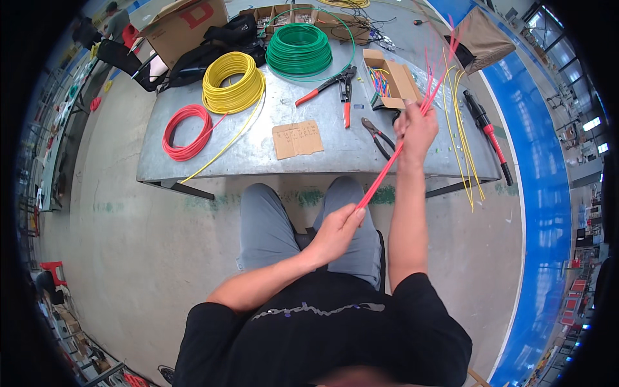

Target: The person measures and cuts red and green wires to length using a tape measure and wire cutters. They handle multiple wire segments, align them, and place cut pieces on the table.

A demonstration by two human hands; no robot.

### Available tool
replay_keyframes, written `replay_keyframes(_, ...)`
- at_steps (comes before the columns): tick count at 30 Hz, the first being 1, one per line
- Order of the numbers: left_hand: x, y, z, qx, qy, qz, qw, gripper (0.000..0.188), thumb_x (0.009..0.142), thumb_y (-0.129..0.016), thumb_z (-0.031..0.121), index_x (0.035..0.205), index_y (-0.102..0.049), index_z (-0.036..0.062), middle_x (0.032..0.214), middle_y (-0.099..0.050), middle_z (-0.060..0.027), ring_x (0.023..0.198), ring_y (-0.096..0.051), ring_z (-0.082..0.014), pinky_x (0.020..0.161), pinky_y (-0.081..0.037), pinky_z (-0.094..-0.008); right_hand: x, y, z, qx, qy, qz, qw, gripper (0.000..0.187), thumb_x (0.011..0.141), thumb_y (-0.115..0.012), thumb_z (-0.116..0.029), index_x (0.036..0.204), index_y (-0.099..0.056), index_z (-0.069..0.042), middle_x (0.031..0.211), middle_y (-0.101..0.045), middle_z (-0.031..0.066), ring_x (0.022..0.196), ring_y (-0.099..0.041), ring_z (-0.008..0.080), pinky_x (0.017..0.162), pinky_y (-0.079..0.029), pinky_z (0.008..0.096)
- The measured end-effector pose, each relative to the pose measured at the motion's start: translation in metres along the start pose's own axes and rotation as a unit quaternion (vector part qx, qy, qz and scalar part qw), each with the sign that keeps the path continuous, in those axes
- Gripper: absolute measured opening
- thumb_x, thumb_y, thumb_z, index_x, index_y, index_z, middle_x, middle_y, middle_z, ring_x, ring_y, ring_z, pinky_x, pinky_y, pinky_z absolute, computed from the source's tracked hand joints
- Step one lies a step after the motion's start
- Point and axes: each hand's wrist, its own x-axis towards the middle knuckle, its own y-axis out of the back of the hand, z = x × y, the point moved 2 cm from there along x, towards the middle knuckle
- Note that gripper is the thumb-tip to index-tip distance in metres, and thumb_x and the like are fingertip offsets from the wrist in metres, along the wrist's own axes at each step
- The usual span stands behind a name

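- In the head view, the right hand [418, 132], right of the centre, is closed around a bundle of long, thin, pink-red wires [382, 180]; above it, the ends spread toward the upper right.
- The left hand [335, 231], below the centre, grasps the lower part of the same bundle, between thumb and fingers. The two hands stand apart, probably so that the strands stay straight and together.
- On the grey metal table [238, 155], at upper left, lie a round red wire coil [187, 153], a thick yellow wire coil [235, 102] and, nearer the upper middle, a large green wire coil [300, 61]; winding seems to keep long wire tidy.
- Loose yellow wire lengths [465, 145] lie stretched at the right, perhaps to avoid tangling.
- The red-handled hand tool [347, 77] and the dark-handled pliers [373, 131] lie between coils and right hand, seemingly for easy reach.
- A flat brown cardboard piece [297, 140] faces the person, maybe for reading.
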Motion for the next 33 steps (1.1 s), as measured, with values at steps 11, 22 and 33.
replay_keyframes(11,-0.082,0.032,0.004,-0.132,0.178,-0.050,0.974,0.032,0.115,-0.051,0.030,0.093,-0.055,0.0078,0.068,-0.043,0.0060,0.054,-0.040,-0.0044,0.049,-0.031,-0.0236,0.115,0.042,0.003,-0.060,0.035,0.015,0.997,0.018,0.095,-0.073,-0.007,0.098,-0.055,-0.005,0.062,-0.051,-0.0001,0.040,-0.046,0.0109,0.036,-0.033,0.0294)
replay_keyframes(22,-0.136,0.066,-0.013,-0.053,0.190,-0.047,0.979,0.033,0.115,-0.052,0.030,0.093,-0.057,0.0060,0.068,-0.044,0.0045,0.056,-0.041,-0.0055,0.052,-0.033,-0.0248,0.154,0.065,-0.010,-0.068,0.006,0.045,0.997,0.024,0.103,-0.071,-0.018,0.090,-0.053,-0.008,0.058,-0.047,0.0000,0.038,-0.043,0.0124,0.036,-0.030,0.0314)
replay_keyframes(33,-0.144,0.120,-0.035,0.270,0.111,0.018,0.956,0.027,0.109,-0.063,0.025,0.095,-0.063,0.0014,0.069,-0.054,-0.0101,0.062,-0.052,-0.0179,0.061,-0.047,-0.0354,0.135,0.083,-0.007,-0.020,-0.056,-0.118,0.991,0.028,0.112,-0.059,-0.033,0.107,-0.056,-0.006,0.065,-0.051,0.0014,0.053,-0.052,0.0145,0.050,-0.042,0.0321)
